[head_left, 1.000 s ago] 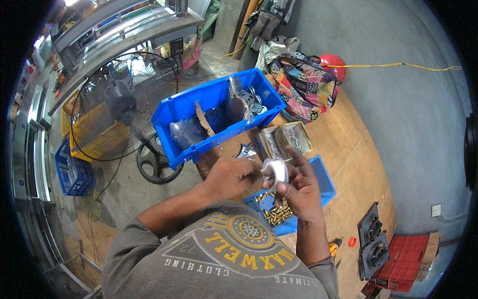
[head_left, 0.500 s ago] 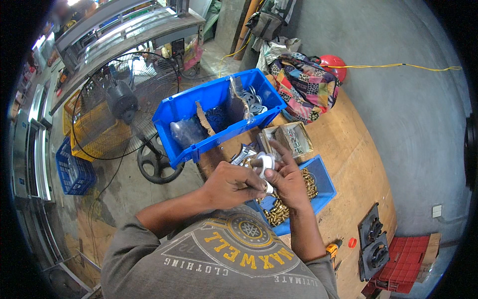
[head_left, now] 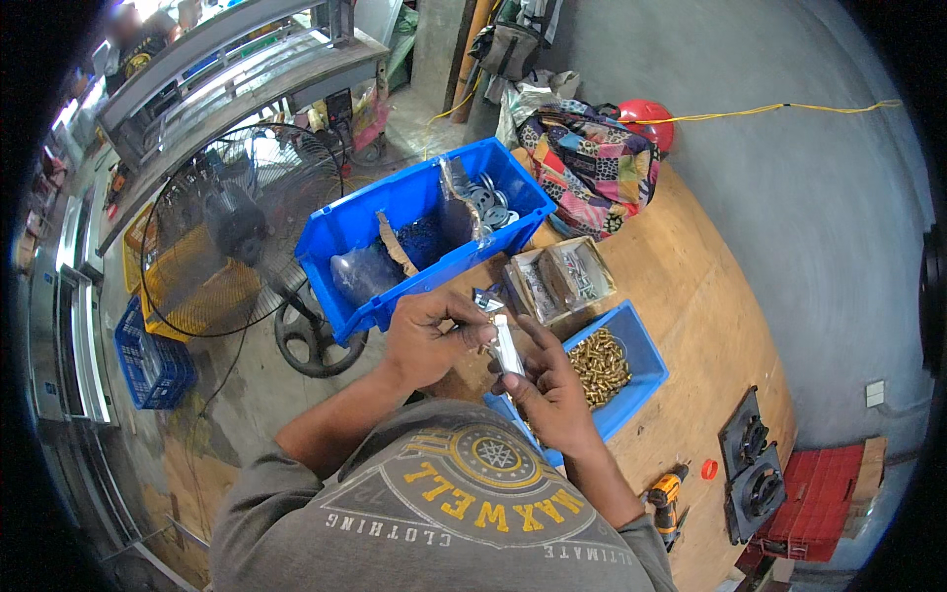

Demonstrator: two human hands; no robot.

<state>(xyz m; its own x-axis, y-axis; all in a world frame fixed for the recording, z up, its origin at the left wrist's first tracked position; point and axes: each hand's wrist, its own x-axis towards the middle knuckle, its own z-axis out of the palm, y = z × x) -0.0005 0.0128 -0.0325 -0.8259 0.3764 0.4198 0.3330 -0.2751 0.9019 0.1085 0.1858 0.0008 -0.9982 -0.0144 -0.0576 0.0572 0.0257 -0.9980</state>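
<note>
My right hand [head_left: 554,395] is closed around a narrow white and silvery piece [head_left: 508,350], held upright between thumb and fingers; its exact kind is unclear. Close to its upper end, my left hand [head_left: 426,340] pinches with thumb and forefinger. A small brass-coloured bit shows at those fingertips, too small to name. Below and right of my hands stands a blue bin [head_left: 646,367] with many brass fittings [head_left: 600,369], partly hidden by my right hand and forearm. Some shiny metal parts [head_left: 485,299] lie just beyond my left fingers.
A larger blue bin [head_left: 395,291] with washers [head_left: 488,202] and cardboard dividers stands ahead. Beside it are an open box of small hardware [head_left: 582,276] and a patchwork bag [head_left: 592,163]. A cordless drill [head_left: 668,488] and red ring [head_left: 709,469] lie right; a fan [head_left: 242,217] stands left.
The white piece has turned from a rounded, ring-like look to a narrow upright one. My left hand has shifted left and up to its upper end; more brass fittings show.
</note>
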